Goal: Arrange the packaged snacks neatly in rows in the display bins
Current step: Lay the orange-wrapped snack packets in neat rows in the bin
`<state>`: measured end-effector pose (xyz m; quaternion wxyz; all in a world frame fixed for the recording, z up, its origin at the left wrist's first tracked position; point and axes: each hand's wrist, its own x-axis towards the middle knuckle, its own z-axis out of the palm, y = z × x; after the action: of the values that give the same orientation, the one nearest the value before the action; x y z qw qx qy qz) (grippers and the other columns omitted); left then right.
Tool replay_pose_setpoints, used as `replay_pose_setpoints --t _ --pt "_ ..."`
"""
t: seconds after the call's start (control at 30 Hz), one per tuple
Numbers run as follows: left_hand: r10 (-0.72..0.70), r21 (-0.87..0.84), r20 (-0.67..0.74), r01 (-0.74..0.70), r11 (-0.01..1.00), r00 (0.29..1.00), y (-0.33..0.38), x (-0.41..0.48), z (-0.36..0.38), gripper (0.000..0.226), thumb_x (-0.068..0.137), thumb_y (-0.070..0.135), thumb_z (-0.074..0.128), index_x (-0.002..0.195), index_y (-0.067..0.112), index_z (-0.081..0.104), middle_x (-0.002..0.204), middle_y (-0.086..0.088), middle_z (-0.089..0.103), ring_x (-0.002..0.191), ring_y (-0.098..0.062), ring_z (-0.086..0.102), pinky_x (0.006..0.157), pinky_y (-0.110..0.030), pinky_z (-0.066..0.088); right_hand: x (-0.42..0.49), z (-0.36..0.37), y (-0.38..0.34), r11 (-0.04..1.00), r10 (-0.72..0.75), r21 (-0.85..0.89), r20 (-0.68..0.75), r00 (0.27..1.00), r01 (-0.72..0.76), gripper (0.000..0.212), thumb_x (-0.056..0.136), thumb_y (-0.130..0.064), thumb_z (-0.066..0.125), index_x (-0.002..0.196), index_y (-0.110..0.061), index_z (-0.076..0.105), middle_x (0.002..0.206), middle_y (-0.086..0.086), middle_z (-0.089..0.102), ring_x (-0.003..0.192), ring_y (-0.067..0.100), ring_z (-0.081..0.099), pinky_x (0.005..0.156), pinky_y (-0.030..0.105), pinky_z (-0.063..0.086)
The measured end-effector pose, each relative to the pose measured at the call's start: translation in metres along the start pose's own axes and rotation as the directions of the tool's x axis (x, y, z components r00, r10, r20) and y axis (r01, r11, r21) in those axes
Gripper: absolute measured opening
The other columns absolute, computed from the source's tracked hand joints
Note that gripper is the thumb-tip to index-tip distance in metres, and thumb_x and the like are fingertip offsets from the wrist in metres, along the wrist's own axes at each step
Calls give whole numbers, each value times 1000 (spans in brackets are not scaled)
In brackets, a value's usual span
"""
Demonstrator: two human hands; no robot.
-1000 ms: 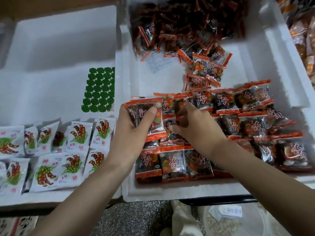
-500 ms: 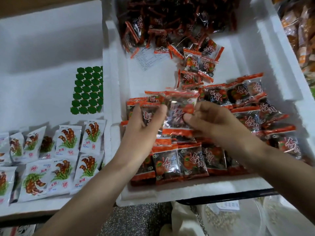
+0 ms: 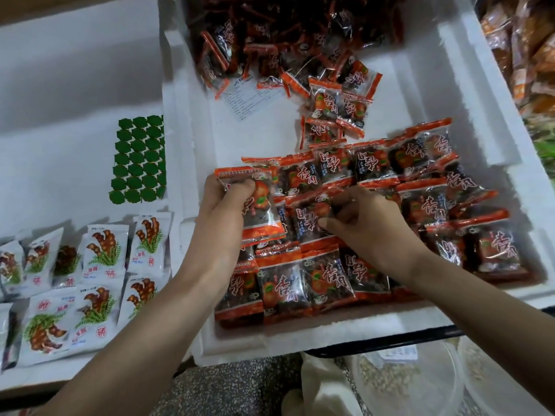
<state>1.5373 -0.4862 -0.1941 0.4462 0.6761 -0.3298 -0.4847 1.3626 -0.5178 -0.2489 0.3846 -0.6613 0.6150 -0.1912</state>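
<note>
Red-and-clear snack packets (image 3: 426,205) lie in rows across the near half of a white foam bin (image 3: 468,94). A loose heap of the same packets (image 3: 285,34) fills the bin's far end. My left hand (image 3: 222,217) grips a small stack of packets (image 3: 261,205) upright at the rows' left end. My right hand (image 3: 369,226) pinches one packet (image 3: 309,217) in the second row, just right of that stack. The front row of packets (image 3: 288,289) lies flat below both hands.
A second white foam bin (image 3: 75,94) on the left holds white snack packets (image 3: 105,253) in rows and a sheet of green stickers (image 3: 138,160). A printed paper slip (image 3: 252,97) lies in the right bin. Orange bagged goods (image 3: 522,49) sit at far right.
The packet held up between both hands has come down into the second row under my right hand. My left hand now grips its stack alone at the left end.
</note>
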Motion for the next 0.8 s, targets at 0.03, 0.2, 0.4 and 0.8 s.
replay_pose_setpoints --t 0.03,0.2,0.4,0.8 --pt "2 5 0 -2 1000 1000 0 -1 1 10 96 23 46 90 30 52 93 6 64 86 -13 59 91 -40 45 0 1 0 1000 -9 -11 -8 1000 9 26 81 -32 71 95 -22 52 75 -17 54 69 -5 52 52 2 43" --pt "-6 -5 32 6 1000 999 -4 -3 4 10 96 23 45 94 30 52 109 -3 64 99 -20 58 101 -52 41 1 2 0 995 -39 -96 -13 999 38 26 80 -38 71 80 -23 50 71 -11 57 64 -1 54 51 6 44" --pt "13 -7 121 -12 1000 993 -14 -7 11 20 91 32 58 111 34 59 106 9 68 108 -14 60 102 -47 42 -11 -6 -12 987 -159 -19 -50 986 159 12 92 -32 55 94 -21 50 78 -11 55 67 4 54 55 7 40" --pt "99 -134 171 -76 988 980 -5 -11 49 23 82 6 67 97 3 50 90 -13 70 80 -16 71 72 -23 56 -28 -49 -12 568 104 785 229 968 -247 28 74 -23 62 98 -9 64 86 3 73 84 14 70 77 20 56"
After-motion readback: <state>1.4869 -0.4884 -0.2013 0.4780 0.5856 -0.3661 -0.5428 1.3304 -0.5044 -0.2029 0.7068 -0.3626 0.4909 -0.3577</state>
